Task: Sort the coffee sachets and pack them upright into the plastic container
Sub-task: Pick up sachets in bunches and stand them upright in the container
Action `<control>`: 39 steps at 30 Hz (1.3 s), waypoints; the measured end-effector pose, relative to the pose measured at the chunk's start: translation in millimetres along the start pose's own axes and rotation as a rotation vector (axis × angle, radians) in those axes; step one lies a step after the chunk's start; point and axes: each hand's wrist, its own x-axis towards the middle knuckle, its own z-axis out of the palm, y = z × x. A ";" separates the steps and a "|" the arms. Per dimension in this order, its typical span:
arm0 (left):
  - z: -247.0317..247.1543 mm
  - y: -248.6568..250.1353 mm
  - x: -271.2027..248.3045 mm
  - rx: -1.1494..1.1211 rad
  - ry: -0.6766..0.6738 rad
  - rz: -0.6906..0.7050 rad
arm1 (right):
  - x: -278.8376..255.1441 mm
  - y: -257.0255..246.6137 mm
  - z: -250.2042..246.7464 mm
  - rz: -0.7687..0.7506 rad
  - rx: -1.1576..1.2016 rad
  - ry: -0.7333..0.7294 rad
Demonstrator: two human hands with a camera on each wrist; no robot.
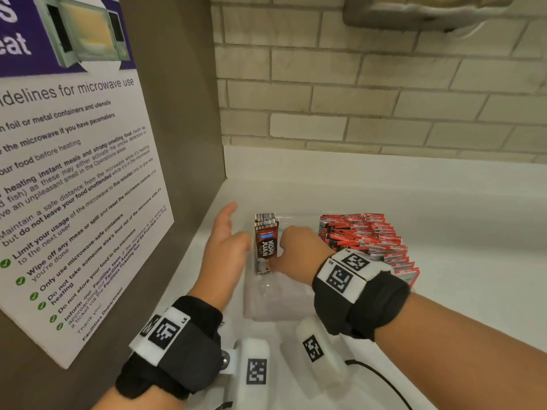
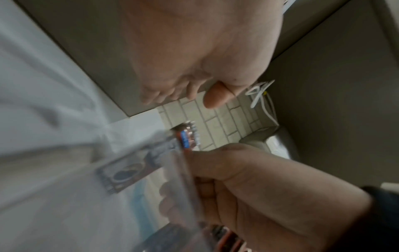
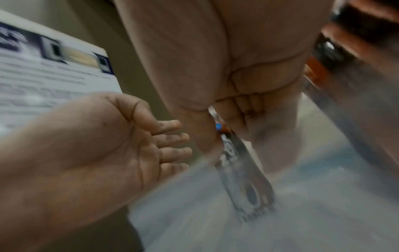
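Clear plastic makes up the container (image 1: 268,294), which sits on the white bench (image 1: 444,232) close to the grey side panel. Inside it, at its far left end, a small stack of brown coffee sachets (image 1: 265,244) stands on end, the front one printed "KOPI JUAN".

The right hand (image 1: 299,251) has its grip pinched on this stack — thumb on the printed front face, fingers curled round the back, as the right wrist view shows, though blurred. The sachets run down from the grip towards the container floor, their upper ends rising past the knuckles; whether their lower edges touch the floor I cannot tell.

The left hand (image 1: 226,247) hovers just left of the stack, outside the container's left wall, its grip spread — fingers straight and slightly apart, palm turned towards the sachets, holding nothing. It is near the stack but not touching it.

Beyond the right wrist, a fanned heap of red sachets (image 1: 370,241) lies on the bench, just beside the container's right side. A microwave notice (image 1: 74,173) hangs on the panel to the left.
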 end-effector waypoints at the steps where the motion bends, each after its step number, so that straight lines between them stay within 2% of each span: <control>1: 0.4 6.5 -1.7 -0.003 0.041 0.076 | -6.6 -1.5 -7.2 -0.025 0.013 0.020; 3: 2.7 20.1 -4.4 0.006 0.069 0.195 | -20.5 -1.6 -23.1 -0.071 0.036 0.087; 6: 12.7 33.2 -7.5 0.093 -0.015 0.265 | -39.7 10.8 -49.1 -0.070 0.104 0.250; 10: 38.1 26.1 -11.3 0.301 -0.309 0.172 | -57.0 45.4 -62.8 0.035 0.071 0.384; 14: 59.4 13.3 -11.5 0.444 -0.445 0.127 | -68.1 64.5 -50.3 0.120 -0.035 0.355; 19: 72.7 6.3 -6.5 0.544 -0.445 0.091 | -69.4 73.7 -37.0 0.123 -0.209 0.384; 28: 90.7 5.1 -7.6 0.574 -0.426 0.250 | -71.7 79.4 -34.1 0.202 -0.161 0.525; 34: 98.9 6.8 -1.9 0.577 -0.452 0.272 | -72.1 82.0 -33.5 0.211 -0.158 0.519; 39: 91.2 2.1 1.0 0.575 -0.416 0.304 | -73.7 80.6 -27.1 0.208 -0.179 0.446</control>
